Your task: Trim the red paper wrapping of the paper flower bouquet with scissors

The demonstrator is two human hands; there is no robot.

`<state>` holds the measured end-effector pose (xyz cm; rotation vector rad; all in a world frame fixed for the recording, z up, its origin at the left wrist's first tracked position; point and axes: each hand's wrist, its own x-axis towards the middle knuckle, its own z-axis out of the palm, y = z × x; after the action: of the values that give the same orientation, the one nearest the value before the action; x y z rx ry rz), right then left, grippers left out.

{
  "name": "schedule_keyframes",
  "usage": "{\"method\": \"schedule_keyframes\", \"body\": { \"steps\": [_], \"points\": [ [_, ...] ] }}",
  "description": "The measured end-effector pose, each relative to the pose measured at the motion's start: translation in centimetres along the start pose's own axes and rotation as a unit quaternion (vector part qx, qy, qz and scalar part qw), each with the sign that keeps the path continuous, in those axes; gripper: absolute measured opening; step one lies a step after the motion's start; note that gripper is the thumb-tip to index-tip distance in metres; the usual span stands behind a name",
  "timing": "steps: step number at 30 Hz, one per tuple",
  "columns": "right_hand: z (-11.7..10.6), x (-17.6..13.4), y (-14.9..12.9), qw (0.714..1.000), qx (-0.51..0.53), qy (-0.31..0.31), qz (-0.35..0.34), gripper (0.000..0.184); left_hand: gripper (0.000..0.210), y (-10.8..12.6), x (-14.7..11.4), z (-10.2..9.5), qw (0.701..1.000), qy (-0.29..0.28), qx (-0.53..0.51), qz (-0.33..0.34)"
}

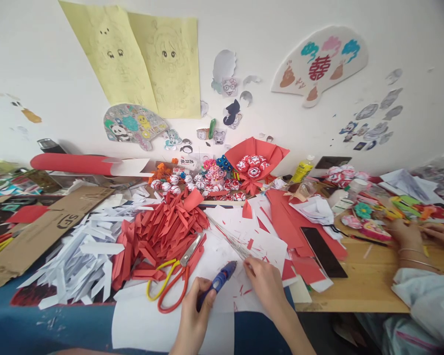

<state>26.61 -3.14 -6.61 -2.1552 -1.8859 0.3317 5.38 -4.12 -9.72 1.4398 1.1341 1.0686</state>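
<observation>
My left hand (197,305) is wrapped round a blue pen-shaped tool (222,278), its dark tip aimed up and right over white paper. My right hand (263,278) has its fingers pinched at the near ends of a bundle of thin wires (229,236); how many it grips is hidden. Left of the tool lie scissors (183,266) with one yellow and one red handle, blades apart. Behind them is a heap of folded red paper strips (166,227), with a heap of white paper strips (85,251) to its left. Red scraps dot the white sheet (272,246).
A black phone (323,252) rests on red paper (284,222) at the right. Paper flowers (210,182) and a red-wrapped bouquet (257,165) stand along the wall. Cardboard (48,231) lies at left. At far right, another person's hands (407,234) work among craft pieces.
</observation>
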Motion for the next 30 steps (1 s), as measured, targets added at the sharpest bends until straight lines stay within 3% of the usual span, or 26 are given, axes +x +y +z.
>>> {"method": "schedule_keyframes", "body": {
  "steps": [22, 30],
  "points": [
    [0.19, 0.12, 0.11, 1.0, 0.003, -0.003, -0.008, 0.028, 0.027, 0.01, -0.19, -0.09, 0.999, -0.033, 0.004, -0.002],
    [-0.07, 0.14, 0.04, 1.0, 0.014, -0.005, 0.002, 0.027, 0.025, -0.06, 0.16, -0.41, 0.999, 0.017, 0.034, 0.022]
  ]
}}
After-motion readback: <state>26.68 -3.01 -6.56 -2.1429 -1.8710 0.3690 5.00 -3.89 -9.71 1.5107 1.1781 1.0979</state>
